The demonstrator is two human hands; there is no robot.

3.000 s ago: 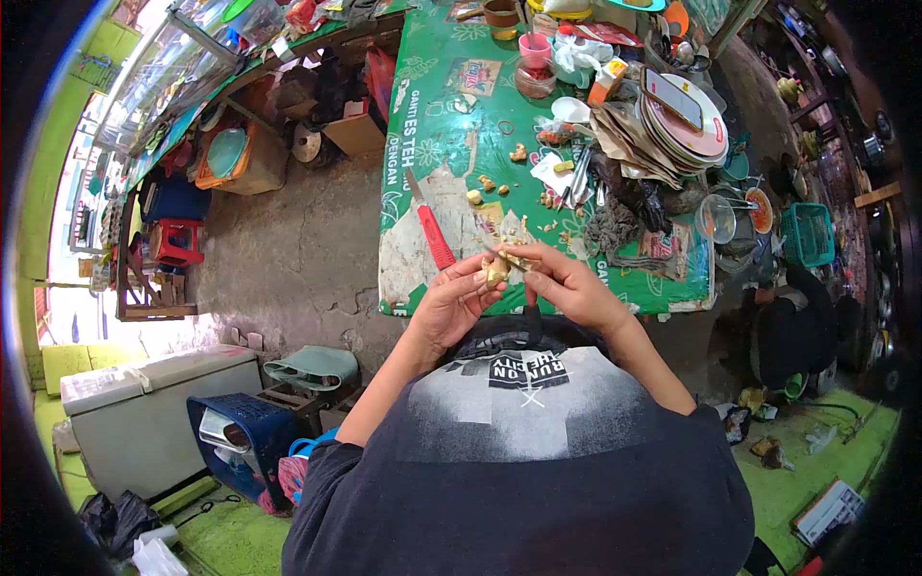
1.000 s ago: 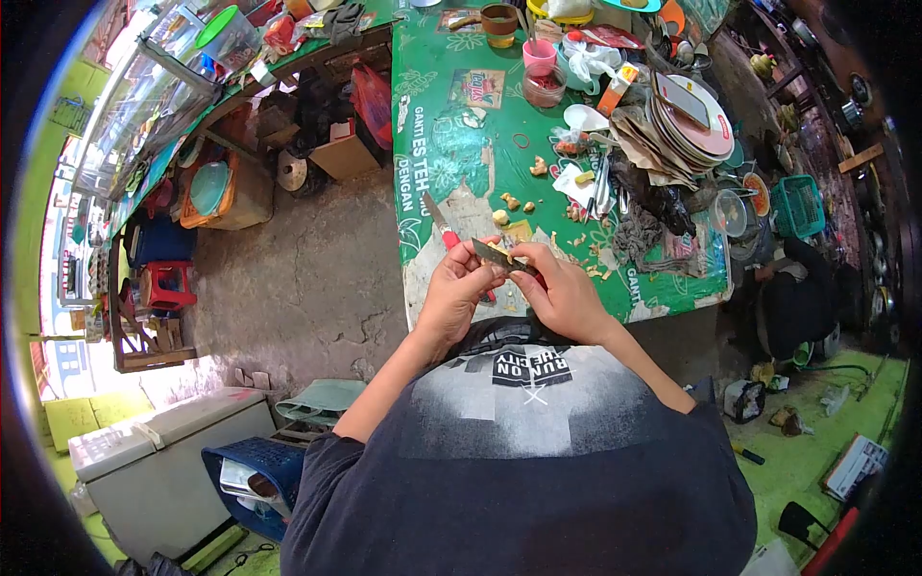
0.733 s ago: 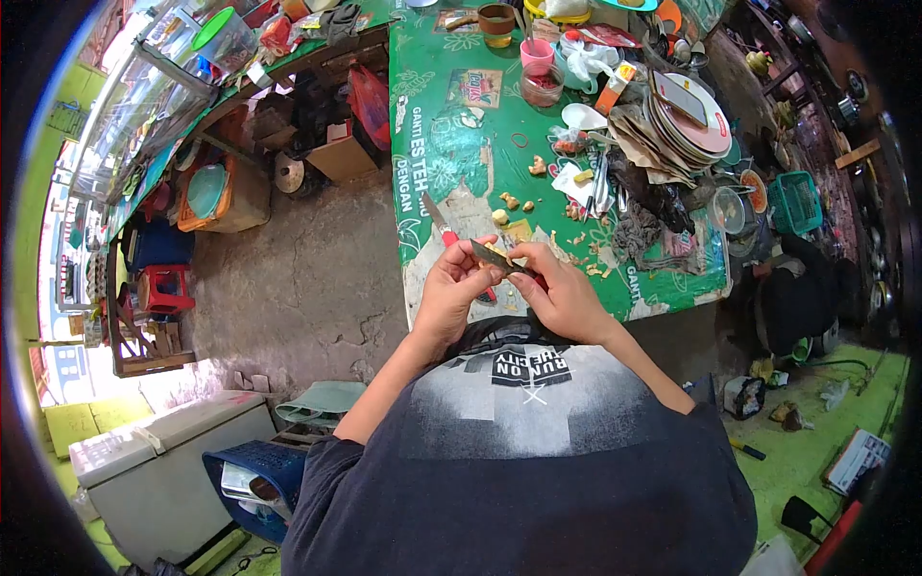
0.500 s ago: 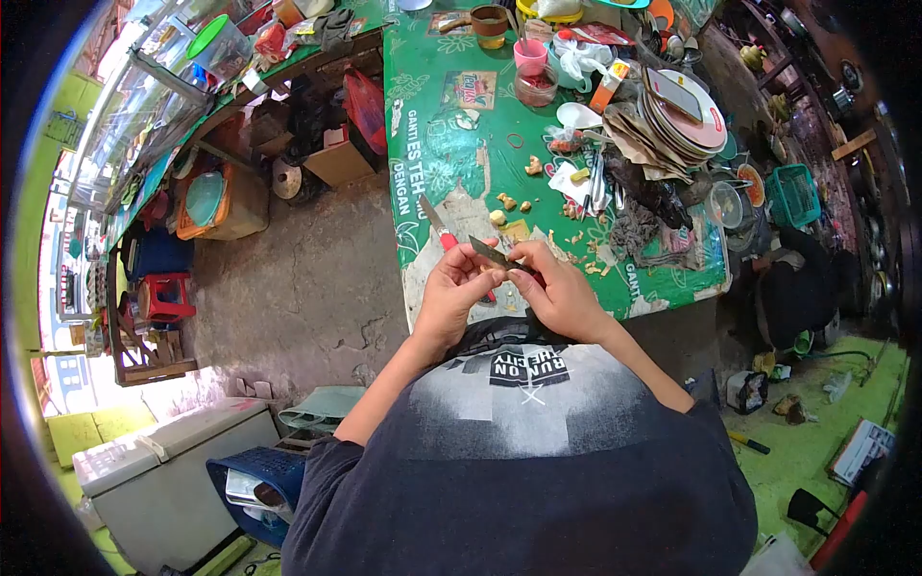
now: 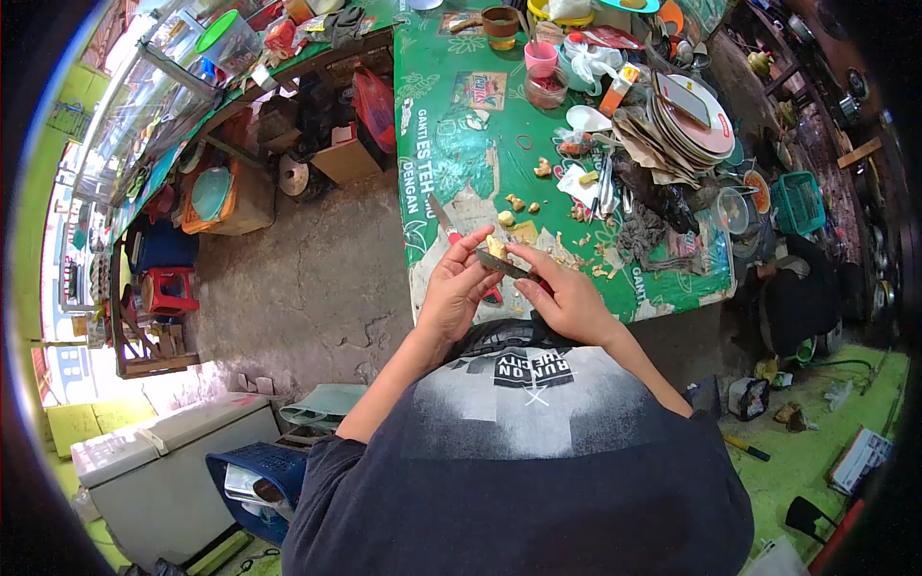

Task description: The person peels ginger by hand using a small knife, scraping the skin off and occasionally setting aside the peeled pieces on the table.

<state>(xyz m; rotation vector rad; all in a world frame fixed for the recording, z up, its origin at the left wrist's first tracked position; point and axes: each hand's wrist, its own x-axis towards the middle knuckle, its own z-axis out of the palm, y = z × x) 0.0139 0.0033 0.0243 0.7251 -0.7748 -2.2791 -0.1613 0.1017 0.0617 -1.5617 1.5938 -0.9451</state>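
Near the table's front edge, my left hand [image 5: 449,290] pinches a pale, partly peeled piece of ginger [image 5: 496,246] between its fingertips. My right hand [image 5: 573,303] is closed around a small knife, whose dark blade [image 5: 501,264] lies against the near side of the ginger. Most of this knife's handle is hidden in the fingers. Beyond my left hand, a second knife [image 5: 443,217] with a red handle lies on the table. A peeled ginger lump [image 5: 505,219], unpeeled ginger pieces [image 5: 543,168] and thin peelings [image 5: 588,255] are scattered just past my hands.
The table [image 5: 437,86] has a worn green cover. Stacked plates [image 5: 693,125] with a phone on top, a pink cup [image 5: 541,56], a jar [image 5: 545,88] and a white spoon [image 5: 588,119] stand farther back. A person in dark clothes [image 5: 802,302] is low at the right.
The ginger has come up into view above the blade, and the knife has turned slightly in my right hand. The camera view has shifted a little, so the table appears farther right.
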